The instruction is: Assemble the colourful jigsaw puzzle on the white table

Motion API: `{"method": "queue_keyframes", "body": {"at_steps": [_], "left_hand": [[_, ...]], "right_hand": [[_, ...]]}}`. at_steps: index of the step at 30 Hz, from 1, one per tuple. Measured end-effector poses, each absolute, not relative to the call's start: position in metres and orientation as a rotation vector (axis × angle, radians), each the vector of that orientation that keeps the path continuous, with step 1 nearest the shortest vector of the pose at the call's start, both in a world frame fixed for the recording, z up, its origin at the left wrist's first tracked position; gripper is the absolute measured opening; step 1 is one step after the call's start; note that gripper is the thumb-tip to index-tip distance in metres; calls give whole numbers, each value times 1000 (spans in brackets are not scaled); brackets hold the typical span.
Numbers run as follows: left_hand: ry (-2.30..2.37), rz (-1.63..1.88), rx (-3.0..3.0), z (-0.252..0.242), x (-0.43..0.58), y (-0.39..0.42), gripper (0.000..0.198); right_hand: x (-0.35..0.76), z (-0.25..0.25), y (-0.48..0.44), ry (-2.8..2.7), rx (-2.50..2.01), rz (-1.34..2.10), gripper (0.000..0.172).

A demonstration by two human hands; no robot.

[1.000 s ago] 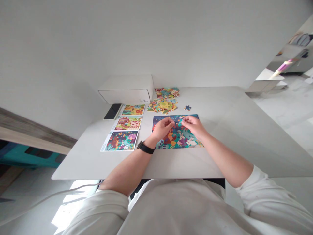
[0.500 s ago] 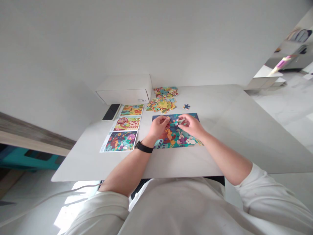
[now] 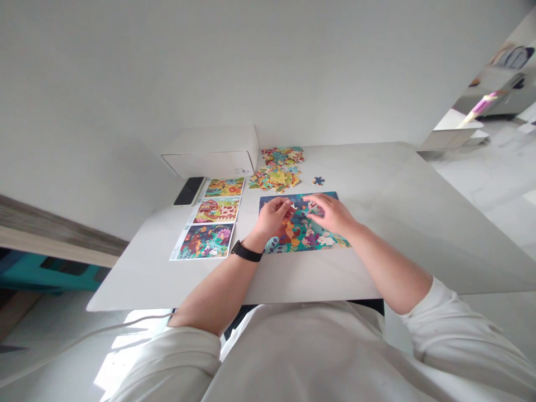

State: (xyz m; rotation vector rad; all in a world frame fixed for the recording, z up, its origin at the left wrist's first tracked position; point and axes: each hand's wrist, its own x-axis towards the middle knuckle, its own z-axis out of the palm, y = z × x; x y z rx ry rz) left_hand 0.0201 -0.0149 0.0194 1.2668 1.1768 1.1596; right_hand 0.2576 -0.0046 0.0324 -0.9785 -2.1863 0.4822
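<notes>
A colourful jigsaw puzzle (image 3: 316, 239) with rabbits, a fox and dark blue-green scenery lies flat on the table, under both hands. My left hand (image 3: 273, 216), with a black watch band on its wrist, is closed over the upper left part of the puzzle. Its thumb and fingers pinch a small puzzle piece (image 3: 293, 207), of which only a pale edge shows. Above the puzzle's upper right part, my right hand (image 3: 333, 215) is open, thumb and fingers apart, with nothing visible between them. Behind the puzzle lies a single dark blue piece (image 3: 318, 181).
Heaped puzzle pieces (image 3: 276, 178) lie behind the puzzle, near a white box (image 3: 209, 162) against the wall. To the left are three picture cards, the nearest a dark forest card (image 3: 204, 242), and a phone (image 3: 189, 191). The white table (image 3: 318, 279) has its front edge by my body.
My right hand's fingers have spread and drawn slightly right, away from my left hand. A pale piece edge now shows at my left fingertips. The camera view has shifted slightly.
</notes>
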Motion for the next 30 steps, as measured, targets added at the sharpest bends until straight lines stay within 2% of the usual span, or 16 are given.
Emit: {"method": "queue_keyframes", "body": {"at_steps": [5, 9, 13, 16, 21, 30], "left_hand": [[1196, 1224, 1305, 18, 16, -12, 33], [1373, 1189, 1723, 15, 12, -15, 22], [1493, 1003, 2227, 13, 14, -19, 27], [1519, 862, 2388, 9, 18, -19, 34], [1453, 709, 2496, 1, 24, -18, 46], [1443, 532, 2530, -3, 31, -20, 54]], "right_hand": [[286, 43, 13, -2073, -1056, 404, 39], [298, 44, 24, -2019, -1042, 369, 32], [297, 34, 29, -2097, -1044, 372, 22], [293, 22, 34, -2202, -1050, 382, 20], [289, 5, 43, -2309, -1054, 397, 23], [286, -2, 46, -2369, -1055, 368, 24]]}}
